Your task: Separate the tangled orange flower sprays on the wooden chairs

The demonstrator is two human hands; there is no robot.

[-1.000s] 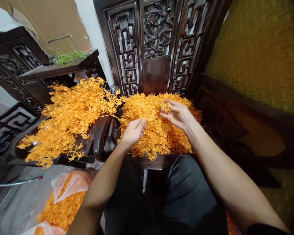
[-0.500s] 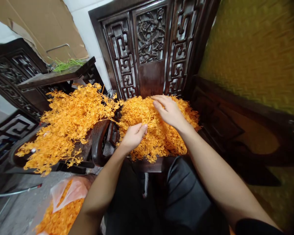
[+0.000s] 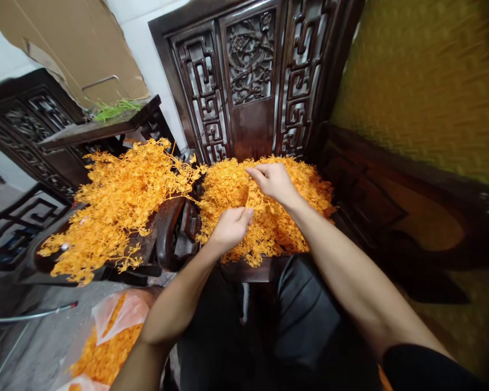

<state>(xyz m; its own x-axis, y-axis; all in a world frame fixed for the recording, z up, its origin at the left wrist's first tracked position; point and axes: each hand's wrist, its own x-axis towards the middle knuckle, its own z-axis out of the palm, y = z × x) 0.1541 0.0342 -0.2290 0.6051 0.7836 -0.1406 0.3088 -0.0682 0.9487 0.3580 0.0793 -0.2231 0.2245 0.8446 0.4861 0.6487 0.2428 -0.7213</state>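
Note:
A heap of branching orange plastic sprigs [image 3: 269,239] covers the seat of a dark carved wooden chair [image 3: 250,127] in front of me. Low over the heap's near left part, my left hand [image 3: 232,227] is closed in a pinch on an orange plastic sprig, mostly lost against the pile. My right hand [image 3: 274,180] is just above and right of it, over the heap's middle, thumb and fingers pressed together. Whatever the right fingertips pinch is too small to make out against the orange behind.
To the left, a second orange pile [image 3: 122,201] lies on another dark wooden seat, spilling past the armrest [image 3: 169,231]. A plastic bag [image 3: 116,320] of orange pieces stands on the floor. Green stems [image 3: 116,110] rest on a small wooden table [image 3: 89,133]. Cardboard [image 3: 85,49] leans behind.
My right hand has gone from loosely open fingers to a closed pinch. My left hand, still pinching, has shifted slightly right. The view has turned a little.

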